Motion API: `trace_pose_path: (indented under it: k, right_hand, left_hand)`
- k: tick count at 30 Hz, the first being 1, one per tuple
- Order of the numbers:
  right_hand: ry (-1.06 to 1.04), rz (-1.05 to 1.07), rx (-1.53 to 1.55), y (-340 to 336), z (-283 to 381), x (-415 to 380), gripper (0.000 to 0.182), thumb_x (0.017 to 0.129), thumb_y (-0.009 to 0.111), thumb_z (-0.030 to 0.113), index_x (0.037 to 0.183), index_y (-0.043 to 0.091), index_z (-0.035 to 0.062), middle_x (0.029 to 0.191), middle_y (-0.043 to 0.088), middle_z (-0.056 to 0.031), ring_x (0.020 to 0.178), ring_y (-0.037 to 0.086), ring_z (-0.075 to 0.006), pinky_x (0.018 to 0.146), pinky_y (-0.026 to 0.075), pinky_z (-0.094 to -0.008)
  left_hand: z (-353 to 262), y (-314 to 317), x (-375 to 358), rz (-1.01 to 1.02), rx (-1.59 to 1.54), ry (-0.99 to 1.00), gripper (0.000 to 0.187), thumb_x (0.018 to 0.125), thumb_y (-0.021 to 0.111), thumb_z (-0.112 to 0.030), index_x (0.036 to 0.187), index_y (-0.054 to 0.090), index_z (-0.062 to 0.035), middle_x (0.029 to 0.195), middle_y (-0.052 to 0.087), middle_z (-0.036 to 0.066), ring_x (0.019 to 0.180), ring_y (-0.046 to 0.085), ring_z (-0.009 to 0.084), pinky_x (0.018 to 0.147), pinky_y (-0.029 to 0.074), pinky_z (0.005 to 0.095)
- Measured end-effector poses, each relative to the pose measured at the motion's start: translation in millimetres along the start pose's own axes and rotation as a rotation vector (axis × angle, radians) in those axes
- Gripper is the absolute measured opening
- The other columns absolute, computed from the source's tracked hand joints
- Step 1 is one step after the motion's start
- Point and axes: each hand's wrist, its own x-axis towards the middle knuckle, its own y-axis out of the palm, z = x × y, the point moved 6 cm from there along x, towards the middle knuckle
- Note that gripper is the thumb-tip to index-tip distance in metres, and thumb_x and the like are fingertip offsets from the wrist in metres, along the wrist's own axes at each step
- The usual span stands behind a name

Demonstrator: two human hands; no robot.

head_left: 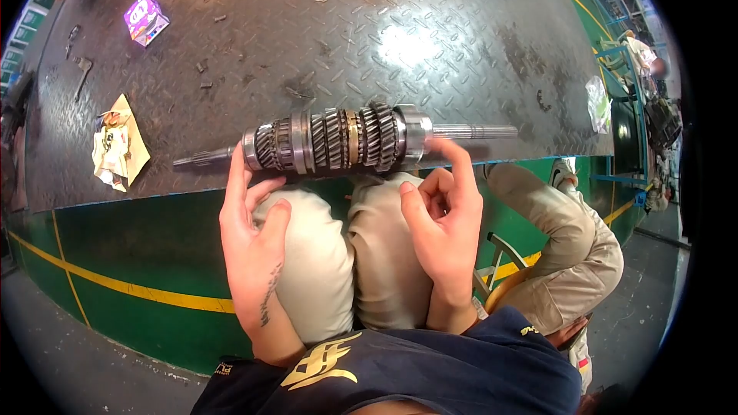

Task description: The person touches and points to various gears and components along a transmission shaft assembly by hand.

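Observation:
A gearbox shaft (332, 141) lies on its side along the near edge of the steel table, with several helical gears and a brass-coloured ring on it. Its thin splined end points left, and a longer splined end reaches right. My left hand (252, 234) is open at the left end of the gear stack, its index finger against the end ring and its thumb apart. At the right hub, my right hand (448, 234) touches the metal with a stretched index finger. The other right fingers are curled, the thumb stands apart, and nothing shows in that hand.
The dark tread-plate table (292, 46) carries a purple box (146, 19), torn brown packaging (121, 142), a small metal tool (83, 77) and a clear plastic bag (598, 105). Another person's bent leg (553, 223) is close by on the right, beside a stool.

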Motion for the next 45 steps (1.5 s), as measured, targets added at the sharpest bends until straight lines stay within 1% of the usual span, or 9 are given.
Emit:
trace_pose_path:
  k: [7, 10, 12, 15, 33, 35, 39, 43, 45]
  right_hand:
    - [0.035, 0.036, 0.0, 2, -7, 1, 0.049, 0.08, 0.07, 0.0, 0.128, 0.057, 0.0036, 0.06, 0.044, 0.0015, 0.053, 0.037, -0.0046, 0.049, 0.032, -0.0234]
    - [0.003, -0.056, 0.076, -1, 7, 0, 0.035, 0.082, 0.065, -0.004, 0.117, 0.06, 0.0016, 0.062, 0.041, 0.0064, 0.057, 0.03, 0.0001, 0.05, 0.023, -0.0188]
    - [-0.022, 0.072, -0.111, 0, -3, 1, 0.03, 0.082, 0.065, -0.003, 0.111, 0.06, 0.0017, 0.06, 0.039, 0.0077, 0.055, 0.029, 0.0003, 0.05, 0.021, -0.0195]
    - [0.026, -0.052, 0.052, 0, 5, 0, 0.031, 0.082, 0.066, -0.002, 0.113, 0.06, 0.002, 0.058, 0.036, 0.0087, 0.054, 0.028, 0.0003, 0.049, 0.02, -0.0199]
    - [0.007, 0.005, -0.014, 0, -1, 2, 0.032, 0.082, 0.063, -0.005, 0.112, 0.057, 0.0022, 0.059, 0.041, 0.0079, 0.054, 0.033, 0.001, 0.049, 0.024, -0.0188]
    - [-0.001, 0.033, 0.006, 1, -11, 2, 0.048, 0.081, 0.062, -0.006, 0.128, 0.055, 0.0039, 0.061, 0.04, 0.0073, 0.054, 0.032, 0.0004, 0.049, 0.024, -0.019]
    - [0.022, -0.001, 0.014, 2, 3, 2, 0.036, 0.081, 0.063, -0.006, 0.116, 0.057, 0.0018, 0.061, 0.04, 0.0072, 0.055, 0.03, 0.0009, 0.049, 0.023, -0.0186]
    - [0.066, 0.028, -0.016, 0, -5, 2, 0.048, 0.081, 0.067, -0.004, 0.127, 0.055, 0.003, 0.062, 0.039, 0.0075, 0.055, 0.031, 0.0007, 0.049, 0.023, -0.0189]
    - [0.037, 0.003, -0.011, 4, 4, 2, 0.042, 0.082, 0.067, -0.004, 0.121, 0.056, 0.0024, 0.062, 0.04, 0.0075, 0.055, 0.031, 0.0009, 0.049, 0.023, -0.0186]
  left_hand:
    - [0, 0, -1, 0.001, 0.004, 0.006, 0.077, 0.076, 0.052, 0.01, 0.15, 0.031, 0.0049, 0.134, 0.054, 0.016, 0.109, 0.059, 0.0214, 0.099, 0.044, 0.0321]
    - [-1, 0, -1, 0.005, 0.011, 0.007, 0.077, 0.076, 0.052, 0.009, 0.15, 0.031, 0.0047, 0.133, 0.054, 0.016, 0.109, 0.059, 0.0215, 0.099, 0.044, 0.0322]
    - [0, 0, 0, 0.006, 0.01, 0.008, 0.077, 0.076, 0.052, 0.009, 0.15, 0.031, 0.0045, 0.133, 0.054, 0.016, 0.109, 0.059, 0.0215, 0.098, 0.044, 0.0322]
    - [0, 0, -1, 0.005, 0.007, 0.011, 0.077, 0.076, 0.052, 0.009, 0.15, 0.031, 0.0043, 0.133, 0.055, 0.016, 0.108, 0.059, 0.0213, 0.098, 0.044, 0.0323]
    - [3, -1, 0, 0.017, 0.04, 0.023, 0.078, 0.077, 0.052, 0.011, 0.151, 0.03, 0.0028, 0.137, 0.052, 0.018, 0.107, 0.061, 0.0217, 0.095, 0.047, 0.0309]
    - [3, -1, 1, 0.016, 0.038, 0.021, 0.078, 0.077, 0.052, 0.011, 0.151, 0.03, 0.0029, 0.136, 0.052, 0.018, 0.107, 0.061, 0.0217, 0.095, 0.047, 0.0308]
    - [2, -1, 0, 0.021, 0.037, 0.027, 0.078, 0.077, 0.052, 0.011, 0.151, 0.03, 0.0031, 0.136, 0.052, 0.018, 0.107, 0.061, 0.0217, 0.095, 0.047, 0.0306]
    - [2, -1, 0, 0.019, 0.057, 0.025, 0.077, 0.077, 0.051, 0.011, 0.151, 0.03, 0.0032, 0.136, 0.052, 0.019, 0.108, 0.061, 0.0218, 0.094, 0.048, 0.0303]
    - [1, -1, 1, 0.02, 0.049, 0.024, 0.077, 0.077, 0.051, 0.011, 0.151, 0.03, 0.0032, 0.136, 0.052, 0.019, 0.108, 0.061, 0.0219, 0.094, 0.048, 0.0303]
